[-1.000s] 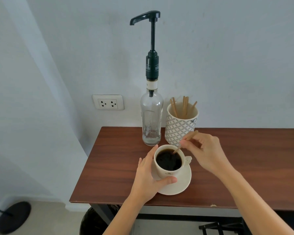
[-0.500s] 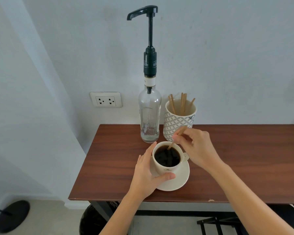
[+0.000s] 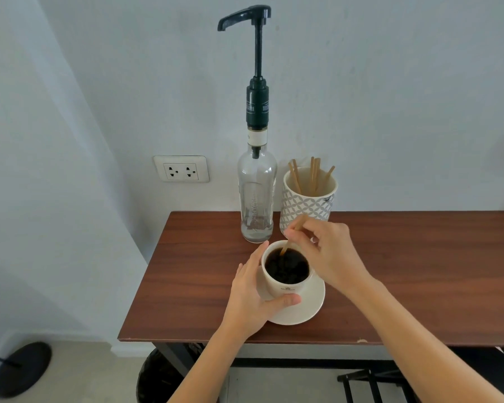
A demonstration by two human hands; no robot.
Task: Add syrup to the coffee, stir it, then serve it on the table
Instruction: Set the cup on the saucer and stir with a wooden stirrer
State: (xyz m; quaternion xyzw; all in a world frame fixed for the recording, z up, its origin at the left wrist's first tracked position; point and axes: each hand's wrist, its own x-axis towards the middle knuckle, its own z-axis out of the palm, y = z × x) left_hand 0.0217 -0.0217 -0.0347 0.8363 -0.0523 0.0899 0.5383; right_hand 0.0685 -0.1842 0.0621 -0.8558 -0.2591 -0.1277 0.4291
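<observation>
A white coffee cup [image 3: 285, 290] full of dark coffee stands on a white saucer [image 3: 306, 309] near the front left of the brown table [image 3: 419, 271]. My left hand [image 3: 252, 298] wraps around the cup's left side, thumb on its front. My right hand [image 3: 328, 254] pinches a wooden stir stick [image 3: 291, 235] whose lower end dips into the coffee at the cup's far rim. Behind the cup stands a clear glass syrup bottle [image 3: 256, 199] with a tall black pump, its spout pointing left.
A patterned white holder [image 3: 307, 203] with several wooden stir sticks stands right of the bottle, against the wall. A wall socket [image 3: 181, 169] is at the left. Below the table sit a black bin [image 3: 163, 379] and a dark frame [image 3: 370, 382]; a black round base [image 3: 21, 367] lies on the floor.
The stick's tip has moved from the cup's right side to its far left rim inside the coffee. My left hand has stayed on the cup.
</observation>
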